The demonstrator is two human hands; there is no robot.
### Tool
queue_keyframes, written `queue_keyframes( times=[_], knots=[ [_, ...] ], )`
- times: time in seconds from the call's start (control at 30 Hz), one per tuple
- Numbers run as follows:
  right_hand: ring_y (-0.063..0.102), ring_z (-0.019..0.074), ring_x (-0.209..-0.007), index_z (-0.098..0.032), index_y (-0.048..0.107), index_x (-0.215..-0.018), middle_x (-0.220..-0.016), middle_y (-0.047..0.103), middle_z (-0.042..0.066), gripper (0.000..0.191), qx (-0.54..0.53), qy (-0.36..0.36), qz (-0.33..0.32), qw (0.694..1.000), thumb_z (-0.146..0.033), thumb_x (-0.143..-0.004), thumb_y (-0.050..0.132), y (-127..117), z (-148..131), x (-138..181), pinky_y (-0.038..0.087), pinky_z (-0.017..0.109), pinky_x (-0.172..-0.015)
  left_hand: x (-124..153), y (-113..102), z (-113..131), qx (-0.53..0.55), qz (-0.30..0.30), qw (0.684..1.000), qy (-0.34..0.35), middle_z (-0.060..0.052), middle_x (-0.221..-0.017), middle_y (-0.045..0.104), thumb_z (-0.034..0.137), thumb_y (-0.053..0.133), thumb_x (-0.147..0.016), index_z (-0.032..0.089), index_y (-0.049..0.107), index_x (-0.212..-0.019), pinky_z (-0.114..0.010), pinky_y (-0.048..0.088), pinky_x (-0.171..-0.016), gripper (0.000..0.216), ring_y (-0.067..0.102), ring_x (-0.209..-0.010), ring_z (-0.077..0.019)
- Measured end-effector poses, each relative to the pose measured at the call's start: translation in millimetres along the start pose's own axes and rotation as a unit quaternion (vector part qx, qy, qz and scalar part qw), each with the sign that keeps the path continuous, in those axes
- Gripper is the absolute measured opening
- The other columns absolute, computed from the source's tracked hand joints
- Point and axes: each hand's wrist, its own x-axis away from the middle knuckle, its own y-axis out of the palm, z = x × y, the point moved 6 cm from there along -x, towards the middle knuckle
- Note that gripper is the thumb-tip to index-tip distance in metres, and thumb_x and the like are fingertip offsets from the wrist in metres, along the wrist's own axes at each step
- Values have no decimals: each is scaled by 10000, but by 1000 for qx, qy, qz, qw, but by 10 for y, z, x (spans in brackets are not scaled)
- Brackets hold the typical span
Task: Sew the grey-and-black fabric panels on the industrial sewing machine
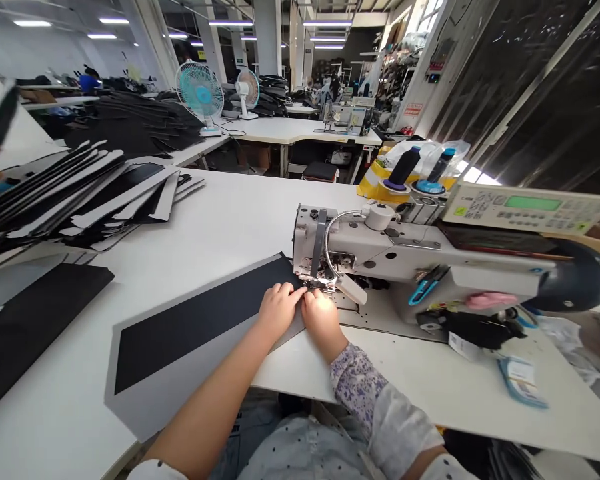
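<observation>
Both forearms reach forward and converge, the left hand [279,308] and right hand [321,317] lying palm-down side by side, fingertips almost meeting, fingers bent and pressing downward; the left forearm bare, the right wrist sleeved.

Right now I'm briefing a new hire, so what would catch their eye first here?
At centre, the left hand and right hand press a long black panel with a grey border at the needle end of a pale sewing machine. A fanned stack of black and grey panels lies at far left, and a turquoise fan stands on the table behind.
</observation>
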Motion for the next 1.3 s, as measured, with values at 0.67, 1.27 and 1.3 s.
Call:
queue_keyframes(
  times=[0.67, 1.27, 1.3],
  knots=[
    [613, 188, -784, -196, 654, -908, -826, 671, 49, 177, -202, -26, 57, 977, -308, -927, 517, -325, 409, 210, 492, 326, -761, 55, 78, -33, 119, 16, 988, 101, -16, -1249, 633, 38, 447, -844, 225, 609, -1169, -377, 406, -1011, 409, 522, -1172, -204],
    [501, 294, -1127, -181, 625, -1137, -1124, 629, 118, 312, -54, 40, 39, 997, -305, -900, 464, -349, 1216, 100, 392, 446, -960, -411, 137, -275, 85, -34, 993, 79, -26, -995, 673, 27, 475, -812, 257, 695, -991, -362, 446, -930, 365, 559, -1000, -206],
    [484, 305, -1148, -186, 622, -1156, -1149, 619, 120, 329, -48, 38, 40, 997, -321, -892, 479, -348, 1212, 104, 389, 454, -959, -411, 138, -272, 84, -32, 993, 79, -26, -1008, 671, 23, 474, -808, 257, 694, -993, -367, 443, -938, 370, 560, -1001, -206]
  ],
)
